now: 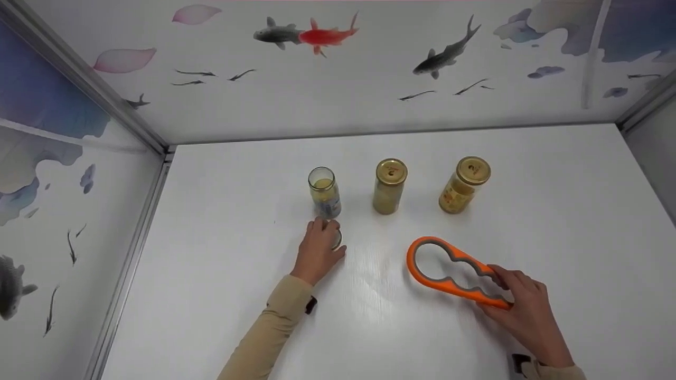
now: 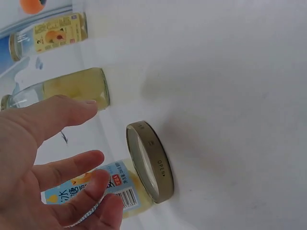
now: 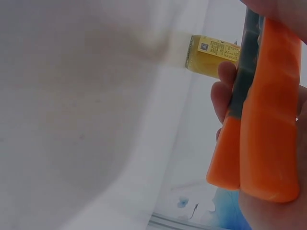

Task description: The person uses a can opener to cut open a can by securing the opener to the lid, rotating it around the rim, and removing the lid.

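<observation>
My left hand (image 1: 317, 248) hovers at a metal jar lid (image 2: 160, 167) lying on the white table, its hollow side up. In the left wrist view the fingers (image 2: 76, 165) are loosely spread and a gap shows between them and the lid. Just behind stands an uncapped glass jar (image 1: 324, 192) with pale yellow contents and a blue label (image 2: 117, 179). My right hand (image 1: 528, 306) grips the handles of an orange jar opener (image 1: 446, 285) with a wavy grey lining. The opener's round end points toward the jars.
Two more glass jars with gold lids stand along the back: a middle jar (image 1: 388, 187) and a right jar (image 1: 459, 192) with a yellow label. Printed panels (image 1: 369, 95) enclose the table (image 1: 369, 327) at the back and sides.
</observation>
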Available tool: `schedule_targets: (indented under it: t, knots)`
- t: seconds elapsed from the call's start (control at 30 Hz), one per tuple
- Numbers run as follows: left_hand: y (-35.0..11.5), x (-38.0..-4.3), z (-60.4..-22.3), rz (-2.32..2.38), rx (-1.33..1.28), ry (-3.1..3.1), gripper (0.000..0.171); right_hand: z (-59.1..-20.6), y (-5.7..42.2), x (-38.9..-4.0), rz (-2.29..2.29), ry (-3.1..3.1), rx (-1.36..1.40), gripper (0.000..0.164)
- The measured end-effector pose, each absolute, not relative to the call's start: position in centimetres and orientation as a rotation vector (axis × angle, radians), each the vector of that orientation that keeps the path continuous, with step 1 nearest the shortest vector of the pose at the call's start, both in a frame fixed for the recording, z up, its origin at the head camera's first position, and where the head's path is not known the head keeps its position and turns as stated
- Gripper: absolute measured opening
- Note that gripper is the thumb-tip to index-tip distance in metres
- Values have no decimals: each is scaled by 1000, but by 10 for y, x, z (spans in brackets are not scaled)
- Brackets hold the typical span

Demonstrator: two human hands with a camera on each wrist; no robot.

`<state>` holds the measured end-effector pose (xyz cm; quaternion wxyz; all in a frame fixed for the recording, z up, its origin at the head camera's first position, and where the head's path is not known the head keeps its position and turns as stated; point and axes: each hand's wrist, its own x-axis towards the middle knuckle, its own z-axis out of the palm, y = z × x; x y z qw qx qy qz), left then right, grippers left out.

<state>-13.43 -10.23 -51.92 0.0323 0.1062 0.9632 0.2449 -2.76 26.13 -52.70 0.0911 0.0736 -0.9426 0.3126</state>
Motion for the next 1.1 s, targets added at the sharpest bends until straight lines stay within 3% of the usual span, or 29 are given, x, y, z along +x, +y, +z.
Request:
schedule_targets:
  t: [0.4, 0.73, 1.1]
  knots:
    - [-87, -148, -530, 1096, 315, 2838, 49, -529, 264, -23, 911, -2780, 218, 72]
    - [-66, -168, -530, 1544, 219, 2574, 67, -529, 264, -21, 904, -2823, 175, 70]
    - [-43, -192, -525, 1535, 185, 2478, 70, -530, 267, -18, 881, -2845, 148, 70]
